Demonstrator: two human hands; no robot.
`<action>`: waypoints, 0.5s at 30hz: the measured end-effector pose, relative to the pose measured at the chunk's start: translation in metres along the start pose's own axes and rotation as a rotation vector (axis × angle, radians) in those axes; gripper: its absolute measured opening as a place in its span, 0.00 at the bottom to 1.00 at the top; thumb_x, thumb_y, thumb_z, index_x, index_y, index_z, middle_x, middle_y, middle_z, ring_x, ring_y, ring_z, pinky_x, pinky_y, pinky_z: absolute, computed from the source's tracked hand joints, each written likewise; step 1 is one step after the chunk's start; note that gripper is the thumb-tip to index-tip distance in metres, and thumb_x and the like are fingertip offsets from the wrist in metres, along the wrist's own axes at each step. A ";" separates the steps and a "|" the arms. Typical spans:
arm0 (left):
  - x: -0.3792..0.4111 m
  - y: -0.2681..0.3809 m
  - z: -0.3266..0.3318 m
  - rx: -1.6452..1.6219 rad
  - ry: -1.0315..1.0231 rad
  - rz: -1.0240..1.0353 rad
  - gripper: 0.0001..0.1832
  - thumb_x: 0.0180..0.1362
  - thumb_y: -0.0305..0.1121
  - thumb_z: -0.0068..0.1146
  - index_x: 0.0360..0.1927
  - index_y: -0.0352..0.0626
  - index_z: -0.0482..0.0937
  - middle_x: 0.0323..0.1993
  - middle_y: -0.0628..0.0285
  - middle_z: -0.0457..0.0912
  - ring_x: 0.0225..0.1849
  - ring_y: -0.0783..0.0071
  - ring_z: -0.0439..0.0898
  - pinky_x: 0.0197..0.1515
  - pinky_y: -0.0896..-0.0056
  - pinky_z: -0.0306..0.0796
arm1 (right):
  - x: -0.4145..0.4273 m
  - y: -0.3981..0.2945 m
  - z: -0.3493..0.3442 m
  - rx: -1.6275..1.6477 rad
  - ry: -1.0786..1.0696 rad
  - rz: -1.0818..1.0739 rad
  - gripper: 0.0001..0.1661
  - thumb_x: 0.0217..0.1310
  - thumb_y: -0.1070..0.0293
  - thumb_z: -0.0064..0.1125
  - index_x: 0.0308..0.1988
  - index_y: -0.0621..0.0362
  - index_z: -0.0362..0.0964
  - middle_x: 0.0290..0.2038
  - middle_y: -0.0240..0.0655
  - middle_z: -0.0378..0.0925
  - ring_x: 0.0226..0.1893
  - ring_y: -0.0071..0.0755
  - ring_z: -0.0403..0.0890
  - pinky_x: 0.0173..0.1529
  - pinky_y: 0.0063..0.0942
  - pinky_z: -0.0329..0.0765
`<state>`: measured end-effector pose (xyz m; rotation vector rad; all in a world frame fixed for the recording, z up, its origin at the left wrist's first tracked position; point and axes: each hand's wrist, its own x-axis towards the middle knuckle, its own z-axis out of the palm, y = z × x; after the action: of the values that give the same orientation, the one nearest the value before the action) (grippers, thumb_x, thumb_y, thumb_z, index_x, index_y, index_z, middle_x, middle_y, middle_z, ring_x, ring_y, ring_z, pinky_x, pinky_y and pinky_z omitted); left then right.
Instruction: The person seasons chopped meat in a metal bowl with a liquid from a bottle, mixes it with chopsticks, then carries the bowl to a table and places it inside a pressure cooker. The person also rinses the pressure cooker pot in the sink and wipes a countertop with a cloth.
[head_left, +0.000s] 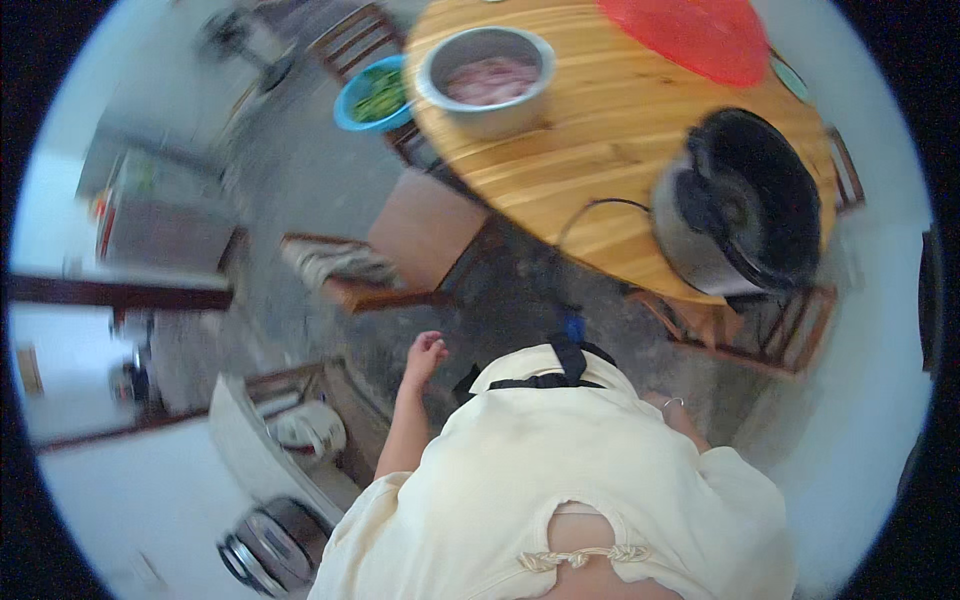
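My left hand (427, 351) hangs beside my body, fingers loosely curled, with nothing seen in it. Low by my other side is my right hand (657, 402); its fingers are hidden by my body, and a bracelet circles the wrist. Before me stands a wooden table (592, 161). At its near right edge is an electric cooker (697, 232) with its dark lid (757, 187) raised and a cord running over the tabletop. Farther left on the table, a metal pot (487, 112) holds pale pink pieces that look like raw meat. Neither hand touches these.
A blue basin (345, 105) of green vegetables rests on a chair (360, 41) left of the table. Nearer is another chair (427, 225) with a striped cloth (341, 262) on its back. A red cover (697, 37) lies on the table. A wooden chair (795, 334) stands at the right.
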<state>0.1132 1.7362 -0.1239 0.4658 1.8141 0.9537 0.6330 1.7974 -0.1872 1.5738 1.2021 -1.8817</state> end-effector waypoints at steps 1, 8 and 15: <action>-0.020 -0.029 -0.017 -0.021 0.043 -0.067 0.12 0.50 0.30 0.48 0.39 0.40 0.69 0.23 0.64 0.73 0.24 0.76 0.72 0.25 0.79 0.65 | 0.007 -0.023 0.004 -0.167 -0.025 -0.121 0.09 0.51 0.63 0.45 0.31 0.54 0.67 0.23 0.32 0.72 0.23 0.26 0.72 0.23 0.23 0.71; -0.177 -0.335 -0.123 -0.571 0.530 -0.661 0.09 0.50 0.31 0.43 0.18 0.40 0.69 0.14 0.59 0.71 0.13 0.71 0.71 0.12 0.73 0.64 | 0.059 -0.201 0.073 -0.210 -0.156 -0.070 0.09 0.52 0.63 0.46 0.30 0.57 0.65 0.19 0.31 0.70 0.19 0.25 0.71 0.19 0.22 0.69; -0.257 -0.356 -0.092 -0.606 0.491 -0.727 0.06 0.48 0.30 0.42 0.20 0.40 0.69 0.15 0.60 0.70 0.13 0.73 0.70 0.10 0.74 0.60 | 0.114 -0.407 0.180 -0.685 -0.024 -0.838 0.10 0.54 0.64 0.46 0.34 0.59 0.61 0.23 0.31 0.68 0.19 0.19 0.68 0.20 0.18 0.65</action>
<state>0.1791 1.3053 -0.2317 -0.8172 1.7705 1.0621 0.1863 1.8975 -0.1525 0.7041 2.4077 -1.5574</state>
